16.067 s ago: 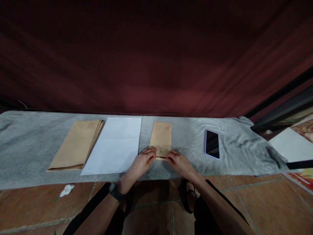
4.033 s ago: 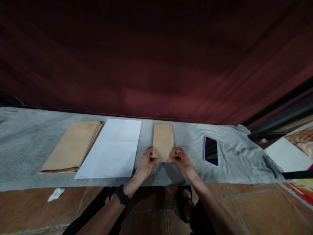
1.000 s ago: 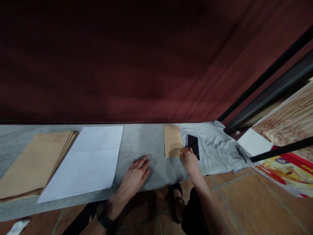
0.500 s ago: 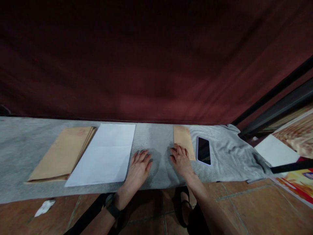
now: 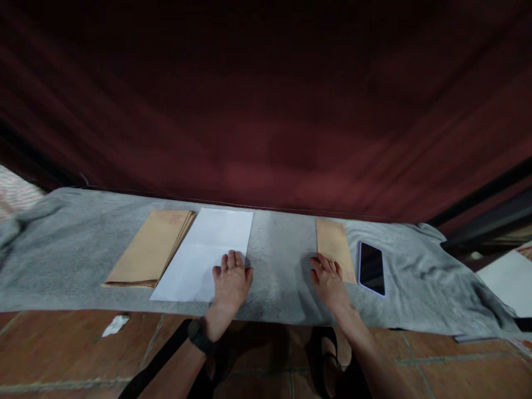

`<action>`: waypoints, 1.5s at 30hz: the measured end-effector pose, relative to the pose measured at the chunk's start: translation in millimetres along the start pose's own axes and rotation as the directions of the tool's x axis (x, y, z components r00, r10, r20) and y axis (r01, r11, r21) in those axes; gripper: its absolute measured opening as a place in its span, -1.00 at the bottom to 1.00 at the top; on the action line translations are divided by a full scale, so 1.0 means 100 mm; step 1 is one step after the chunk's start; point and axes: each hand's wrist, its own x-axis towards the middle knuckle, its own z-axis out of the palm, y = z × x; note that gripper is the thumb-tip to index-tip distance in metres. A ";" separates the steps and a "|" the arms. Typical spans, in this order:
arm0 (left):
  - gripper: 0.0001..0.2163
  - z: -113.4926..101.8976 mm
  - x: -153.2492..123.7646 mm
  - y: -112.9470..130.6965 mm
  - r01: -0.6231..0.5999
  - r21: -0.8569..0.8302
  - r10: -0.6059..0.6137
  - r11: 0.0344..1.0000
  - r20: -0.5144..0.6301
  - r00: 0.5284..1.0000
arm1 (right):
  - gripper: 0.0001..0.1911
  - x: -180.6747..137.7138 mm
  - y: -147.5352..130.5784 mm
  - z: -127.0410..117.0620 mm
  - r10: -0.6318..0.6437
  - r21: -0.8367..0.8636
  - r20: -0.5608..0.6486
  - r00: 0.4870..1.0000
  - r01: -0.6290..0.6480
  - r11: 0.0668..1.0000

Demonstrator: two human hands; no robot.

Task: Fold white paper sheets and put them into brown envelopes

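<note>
clock is per item, 12 = away from the wearer. on my feed i've got the left hand (image 5: 231,277) over the white sheet (image 5: 195,257) at its 4 o'clock side, fingers apart, thumb out, gripping nothing. right hand (image 5: 330,280) sits at 7 o'clock of the small brown envelope (image 5: 336,241), fingers loosely parted and a bit curled, no pinch. can't tell from here if either is making contact.

small envelope lies flat on the grey cloth (image 5: 282,249) covering the counter, 3 o'clock of the sheet, well apart from it. phone (image 5: 372,268), screen dark, is just beside the envelope at 3 to 4 o'clock. stack of large brown envelopes (image 5: 149,246) runs along the sheet at 9 o'clock, can't confirm contact.
</note>
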 end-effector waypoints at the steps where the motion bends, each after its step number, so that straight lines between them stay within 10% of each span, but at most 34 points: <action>1: -0.47 0.00 0.00 -0.01 -0.002 -0.001 0.002 1.000 -0.001 1.000 | -0.62 0.00 -0.02 0.00 0.005 0.002 -0.002 1.000 -0.005 1.000; 29: -0.76 -0.22 0.03 -0.12 -0.046 -0.165 0.029 0.985 -0.103 0.994 | -0.61 0.07 -0.01 0.13 -0.003 0.216 -0.125 0.992 0.030 0.976; 36: -0.74 -0.20 -0.33 0.43 -0.258 -0.249 0.212 0.933 -0.199 0.957 | -0.48 0.12 -0.45 0.11 0.031 0.837 0.061 0.998 -0.068 0.543; 45: -0.83 -0.17 -0.45 0.70 -0.399 -0.526 0.352 0.751 -0.192 0.916 | -0.65 0.21 -0.55 0.11 0.083 0.934 0.268 0.960 -0.280 0.220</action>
